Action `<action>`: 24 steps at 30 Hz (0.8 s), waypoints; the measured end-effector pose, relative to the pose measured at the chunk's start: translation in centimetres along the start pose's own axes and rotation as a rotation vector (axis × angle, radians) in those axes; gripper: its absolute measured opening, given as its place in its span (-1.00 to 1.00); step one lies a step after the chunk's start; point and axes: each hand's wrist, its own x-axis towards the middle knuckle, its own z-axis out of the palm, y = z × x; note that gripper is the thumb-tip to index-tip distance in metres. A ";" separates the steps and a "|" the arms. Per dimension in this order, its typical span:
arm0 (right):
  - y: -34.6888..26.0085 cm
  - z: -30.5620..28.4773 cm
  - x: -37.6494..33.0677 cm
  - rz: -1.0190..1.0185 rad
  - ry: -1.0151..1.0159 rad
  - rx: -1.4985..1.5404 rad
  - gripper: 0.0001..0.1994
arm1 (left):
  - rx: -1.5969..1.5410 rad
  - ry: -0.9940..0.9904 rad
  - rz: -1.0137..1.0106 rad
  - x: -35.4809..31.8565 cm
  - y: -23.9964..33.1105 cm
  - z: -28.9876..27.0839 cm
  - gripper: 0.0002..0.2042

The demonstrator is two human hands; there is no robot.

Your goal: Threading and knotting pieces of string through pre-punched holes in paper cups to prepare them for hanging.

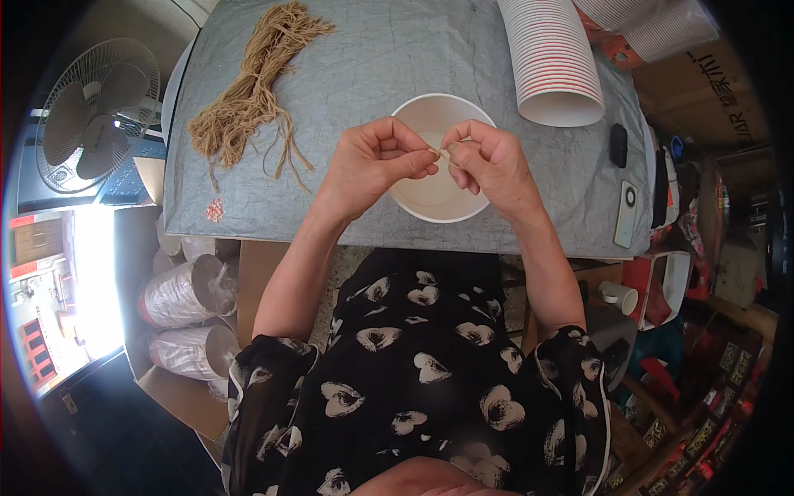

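Note:
Above a white paper tub (440,217), my left hand (376,161) and my right hand (492,165) meet fingertip to fingertip. Both are closed in a pinch on a thin, pale piece of string (444,155), most of it hidden by the fingers. The tub stands upright near the table's front edge, its inside partly seen between the hands. To the left lies a loose bundle of tan strings (256,83), with several ends trailing toward me. Nearer the front left corner is a small heap of pink-and-white bits (215,210), too small to name.
A long nested stack of white paper tubs (556,66) lies at the back right of the grey-covered table (372,58). Along the right edge are a black object (618,145) and a phone-like slab (626,213). A fan (99,112) stands left; wrapped tubs (186,289) fill a carton below.

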 end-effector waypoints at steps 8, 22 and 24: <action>-0.5 -0.2 -0.1 -0.071 0.031 -0.038 -0.77 | -0.013 0.001 -0.010 0.1 0.2 0.0 -0.89; 0.0 0.5 0.2 -0.133 0.083 -0.108 -0.88 | -0.066 -0.016 -0.036 0.0 0.1 -0.2 -0.81; -0.3 0.5 0.0 -0.122 0.084 -0.107 -0.89 | -0.062 -0.017 -0.032 -0.1 0.4 0.0 -0.79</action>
